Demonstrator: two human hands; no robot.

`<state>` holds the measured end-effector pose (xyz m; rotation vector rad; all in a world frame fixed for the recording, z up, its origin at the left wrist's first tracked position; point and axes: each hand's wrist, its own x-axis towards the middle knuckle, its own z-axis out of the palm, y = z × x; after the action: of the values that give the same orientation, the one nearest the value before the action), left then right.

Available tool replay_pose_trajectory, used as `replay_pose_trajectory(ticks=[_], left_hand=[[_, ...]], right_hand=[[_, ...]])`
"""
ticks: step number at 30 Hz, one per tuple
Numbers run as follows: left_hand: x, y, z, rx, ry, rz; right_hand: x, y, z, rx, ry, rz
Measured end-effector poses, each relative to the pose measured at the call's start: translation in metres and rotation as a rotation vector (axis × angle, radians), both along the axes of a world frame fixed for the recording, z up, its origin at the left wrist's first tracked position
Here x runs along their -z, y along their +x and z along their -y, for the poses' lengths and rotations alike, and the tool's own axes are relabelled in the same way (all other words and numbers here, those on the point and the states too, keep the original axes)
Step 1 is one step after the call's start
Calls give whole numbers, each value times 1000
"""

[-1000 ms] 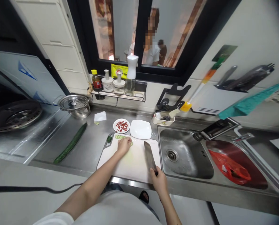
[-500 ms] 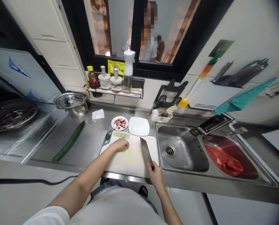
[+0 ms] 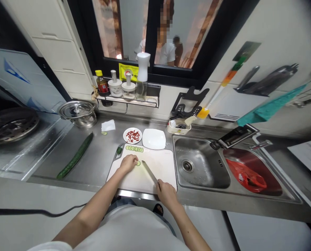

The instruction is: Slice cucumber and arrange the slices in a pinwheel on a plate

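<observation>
My left hand [image 3: 129, 162] is over the white cutting board [image 3: 134, 178], its fingers pinched at the edge of a cucumber slice [image 3: 138, 163]. The fingers partly hide what is between them. My right hand [image 3: 166, 191] grips the handle of a kitchen knife [image 3: 150, 172]. Its blade points up and left, with the tip just right of that slice. A row of overlapping cucumber slices [image 3: 134, 149] lies along the board's far edge. At the upper left corner of the board is a dark green cucumber end [image 3: 119, 150].
Behind the board stand a plate of chopped red pieces [image 3: 132, 135] and a white dish [image 3: 154, 138]. A whole cucumber [image 3: 75, 157] and a lidded pot [image 3: 78, 113] are to the left. The sink [image 3: 202, 167] adjoins on the right, with a red bag [image 3: 246, 176] in its far basin.
The knife has swung left, bringing its tip close to my left hand. My left hand has shifted slightly left, uncovering a cucumber slice.
</observation>
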<state>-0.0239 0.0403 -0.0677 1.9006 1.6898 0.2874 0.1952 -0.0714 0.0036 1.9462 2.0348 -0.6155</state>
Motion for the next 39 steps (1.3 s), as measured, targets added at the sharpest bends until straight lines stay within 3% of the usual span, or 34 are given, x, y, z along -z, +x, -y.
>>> replay_pose_trajectory(ticks=[4,10,25,39], left_hand=[[8,2,3,1,-1,-2],[13,-4,-4,105,-12,22],[17,-2,-5,-52,-38,0],[24,-6,-9,-64,-31,58]], right_hand=[[4,-1,-3,-39,19,-16],[2,-1,-2,-31,14,-15],[2,-5,1,-80,-19,-27],[7,2,-6,-167,-39,18]])
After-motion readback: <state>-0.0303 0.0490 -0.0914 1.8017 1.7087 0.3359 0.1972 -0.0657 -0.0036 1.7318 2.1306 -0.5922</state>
